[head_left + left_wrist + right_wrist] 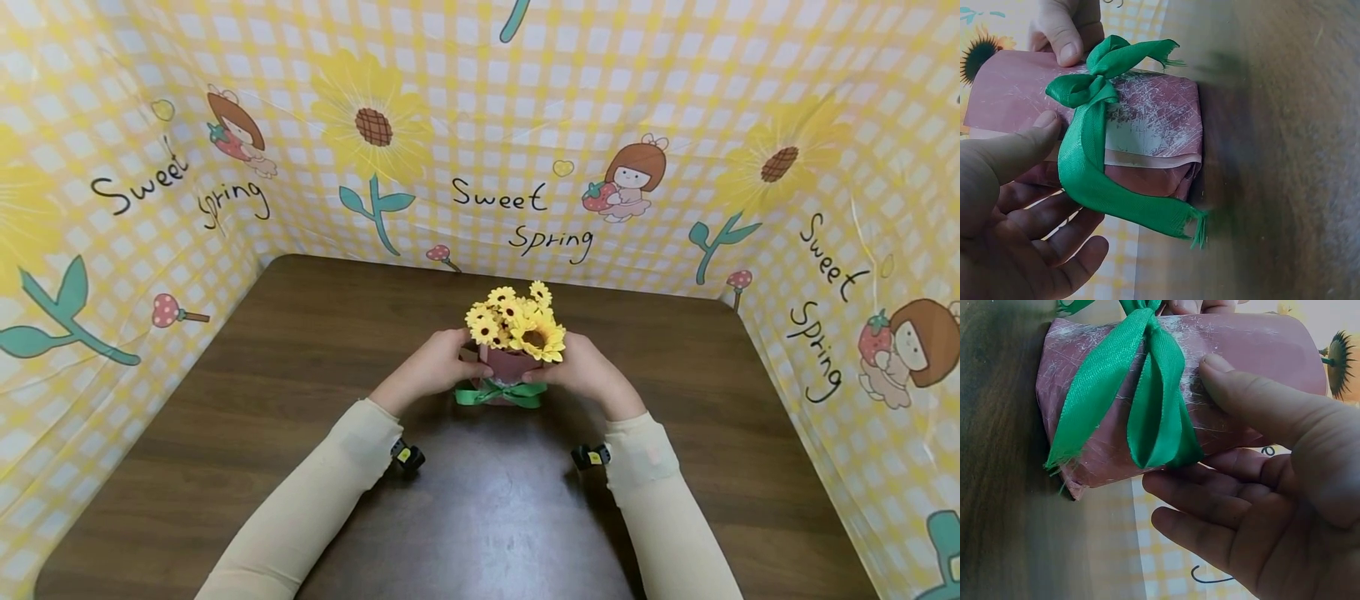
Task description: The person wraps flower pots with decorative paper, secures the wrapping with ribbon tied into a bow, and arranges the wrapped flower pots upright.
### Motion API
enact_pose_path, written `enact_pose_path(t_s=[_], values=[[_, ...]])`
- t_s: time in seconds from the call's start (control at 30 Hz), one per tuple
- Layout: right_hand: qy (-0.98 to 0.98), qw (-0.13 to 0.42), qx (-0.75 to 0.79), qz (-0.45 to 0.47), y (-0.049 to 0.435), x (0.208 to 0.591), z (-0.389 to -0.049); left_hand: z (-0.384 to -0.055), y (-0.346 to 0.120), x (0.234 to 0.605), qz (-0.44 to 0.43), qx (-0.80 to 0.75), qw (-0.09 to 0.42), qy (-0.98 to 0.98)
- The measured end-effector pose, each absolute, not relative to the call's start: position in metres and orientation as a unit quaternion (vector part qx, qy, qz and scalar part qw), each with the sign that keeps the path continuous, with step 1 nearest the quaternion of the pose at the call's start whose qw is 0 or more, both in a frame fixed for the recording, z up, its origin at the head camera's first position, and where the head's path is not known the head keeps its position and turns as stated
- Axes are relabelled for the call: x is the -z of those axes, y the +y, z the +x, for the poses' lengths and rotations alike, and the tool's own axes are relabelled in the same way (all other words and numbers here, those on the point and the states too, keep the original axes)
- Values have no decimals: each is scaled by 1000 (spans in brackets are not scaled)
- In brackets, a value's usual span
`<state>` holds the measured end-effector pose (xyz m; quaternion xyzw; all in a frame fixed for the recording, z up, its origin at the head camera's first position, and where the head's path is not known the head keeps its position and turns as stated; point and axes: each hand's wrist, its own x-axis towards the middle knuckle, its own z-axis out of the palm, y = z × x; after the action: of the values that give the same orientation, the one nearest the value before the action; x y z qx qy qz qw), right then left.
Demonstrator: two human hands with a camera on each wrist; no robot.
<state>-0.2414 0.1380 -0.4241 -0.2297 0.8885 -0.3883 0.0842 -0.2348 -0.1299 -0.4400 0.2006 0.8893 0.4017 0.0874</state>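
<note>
A small bouquet of yellow artificial sunflowers [513, 317] stands upright in a dusky pink wrapped pot [510, 365] near the middle of the table. Round the pot's lower half runs a green ribbon [501, 392] tied in a bow at the front. My left hand [435, 364] grips the pot's left side, its thumb [1041, 128] on the front of the wrapping. From the right, my right hand [581, 371] holds the opposite side, thumb on the front and fingers behind. White scuffs mark the wrapping [1154, 112] close to the bow.
The dark wood table [300, 358] is enclosed on the far side and both flanks by a yellow checked cloth [495, 108] with printed flowers and lettering. Small black wrist cameras [407, 456] hang at the cuffs of both cream sleeves [315, 492].
</note>
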Motion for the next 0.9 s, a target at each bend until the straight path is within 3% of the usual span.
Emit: enact_pose_path(t_s=[0.9], values=[[898, 84, 366, -231, 139, 425, -240, -231, -124, 441, 181, -389, 82, 900]])
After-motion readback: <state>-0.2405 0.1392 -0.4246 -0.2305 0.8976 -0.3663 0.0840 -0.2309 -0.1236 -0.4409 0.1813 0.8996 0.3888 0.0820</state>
